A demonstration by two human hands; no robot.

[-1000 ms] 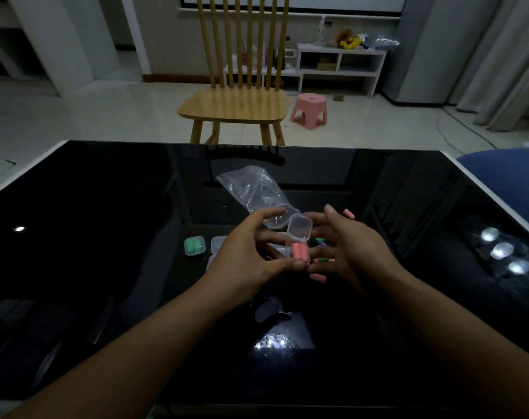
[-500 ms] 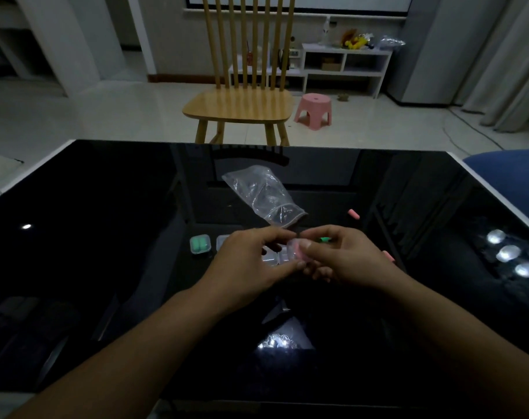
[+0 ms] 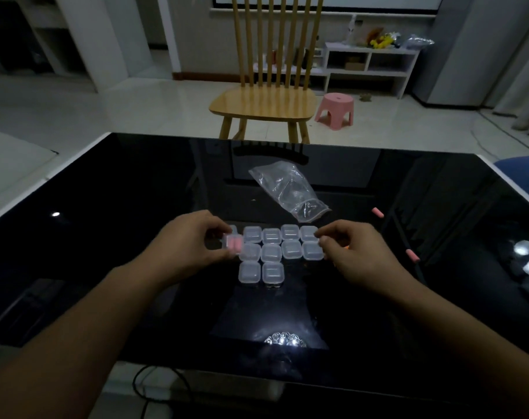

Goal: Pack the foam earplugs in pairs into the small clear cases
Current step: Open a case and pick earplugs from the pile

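Two hands over a cluster of small clear cases on a black glossy table

The left hand (image 3: 193, 246) pinches a closed case with pink earplugs (image 3: 233, 245) at the cluster's left edge; the right hand (image 3: 352, 252) has fingertips curled at the right end of the empty clear cases (image 3: 270, 252), which sit touching in rows. Beyond them lies a crumpled clear bag (image 3: 289, 190); two loose pink earplugs (image 3: 377, 212) lie apart on the table (image 3: 121, 207) to the right

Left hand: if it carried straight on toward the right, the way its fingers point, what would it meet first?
The left hand, holding the case with pink earplugs, would most likely meet the nearest empty clear case in the middle row. Height above the table is unclear, so it might pass over.
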